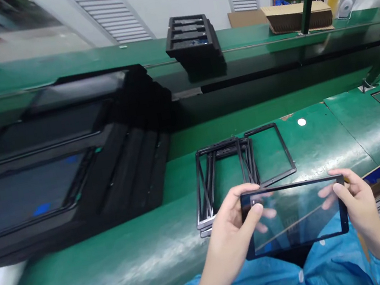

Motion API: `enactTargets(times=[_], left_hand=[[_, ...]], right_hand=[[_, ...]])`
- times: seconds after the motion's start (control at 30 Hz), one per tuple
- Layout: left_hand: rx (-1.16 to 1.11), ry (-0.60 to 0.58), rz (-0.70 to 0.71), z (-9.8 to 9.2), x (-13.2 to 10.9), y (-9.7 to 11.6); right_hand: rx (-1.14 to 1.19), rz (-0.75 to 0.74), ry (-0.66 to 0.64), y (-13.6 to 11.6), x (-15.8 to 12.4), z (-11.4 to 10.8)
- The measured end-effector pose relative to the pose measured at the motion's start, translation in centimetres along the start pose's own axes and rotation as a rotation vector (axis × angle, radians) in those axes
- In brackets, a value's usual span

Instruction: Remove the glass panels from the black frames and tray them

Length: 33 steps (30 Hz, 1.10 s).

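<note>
Two hands hold a black-framed glass panel point(295, 217) just above a blue smock point(300, 279). The left hand point(229, 247) and right hand point(360, 211) pinch its short ends, thumbs on top, fingers curled beneath the glass. Just ahead, loose black frames point(225, 180) lie piled on the green workbench point(123, 265), another frame point(272, 153) beside them.

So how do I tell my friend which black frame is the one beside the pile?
Find the long green workbench, then the pile of thin black frames just past the glass panel held in the person's left hand and right hand. Right of that pile, one empty black frame lies flat by itself, not stacked.
</note>
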State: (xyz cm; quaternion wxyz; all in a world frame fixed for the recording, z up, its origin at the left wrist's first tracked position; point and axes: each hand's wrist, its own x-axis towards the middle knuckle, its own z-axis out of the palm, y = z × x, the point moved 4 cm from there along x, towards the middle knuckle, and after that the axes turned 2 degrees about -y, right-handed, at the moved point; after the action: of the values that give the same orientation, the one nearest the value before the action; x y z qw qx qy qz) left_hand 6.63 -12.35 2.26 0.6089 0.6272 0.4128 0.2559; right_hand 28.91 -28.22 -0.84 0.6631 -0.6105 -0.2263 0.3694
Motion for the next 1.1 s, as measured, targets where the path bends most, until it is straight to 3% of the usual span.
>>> enactTargets(times=[0.1, 0.17, 0.3, 0.43, 0.5, 0.53, 0.6, 0.67, 0.7, 0.8, 0.87, 0.93, 1.0, 1.03, 1.1], left_hand=[[0.420, 0.043, 0.324, 0.1, 0.7, 1.4], [0.629, -0.033, 0.487, 0.9, 1.2, 2.2], [0.671, -0.314, 0.563, 3.1, 2.3, 2.4], [0.617, -0.389, 0.553, 4.2, 3.1, 1.8], [0.607, -0.318, 0.599, 4.1, 3.1, 2.0], [0.589, -0.218, 0.623, 3.7, 2.9, 2.2], [0.457, 0.097, 0.630, 2.5, 2.5, 2.5], [0.151, 0.346, 0.565, 1.5, 2.0, 1.9], [-0.036, 0.368, 0.501, 1.3, 1.9, 1.3], [-0.425, 0.198, 0.234, 1.3, 2.3, -0.5], [-0.442, 0.193, 0.149, -0.6, 2.5, -0.6], [-0.279, 0.328, 0.249, -5.0, 2.7, 0.8], [0.064, 0.493, 0.431, -11.0, 3.3, 3.6], [0.305, 0.516, 0.503, -14.0, 4.0, 5.2], [0.770, 0.516, 0.500, -19.7, 6.4, 7.7]], right_hand=[[-0.027, -0.006, 0.024, -0.3, 0.1, 0.6], [-0.049, 0.003, 0.030, -0.3, 0.1, 0.8], [-0.074, 0.029, 0.042, 0.3, -0.3, 1.1], [-0.092, 0.054, 0.063, 1.3, -0.3, 0.3], [-0.067, 0.072, 0.088, 1.9, 0.1, -0.6], [-0.037, 0.076, 0.112, 2.1, 0.5, -1.1], [0.055, 0.065, 0.171, 2.7, 1.4, -1.4], [0.161, 0.032, 0.217, 3.2, 2.4, -0.5], [0.208, 0.017, 0.218, 3.4, 2.9, 0.6], [0.296, 0.011, 0.124, 4.1, 4.0, 5.1], [0.312, 0.027, -0.006, 4.6, 4.5, 7.8], [0.288, 0.024, -0.096, 5.1, 5.0, 8.9], [0.232, 0.010, -0.119, 5.7, 5.3, 8.3], [0.206, 0.000, -0.102, 6.1, 5.3, 7.7], [0.178, -0.011, -0.048, 7.0, 5.1, 6.1]])
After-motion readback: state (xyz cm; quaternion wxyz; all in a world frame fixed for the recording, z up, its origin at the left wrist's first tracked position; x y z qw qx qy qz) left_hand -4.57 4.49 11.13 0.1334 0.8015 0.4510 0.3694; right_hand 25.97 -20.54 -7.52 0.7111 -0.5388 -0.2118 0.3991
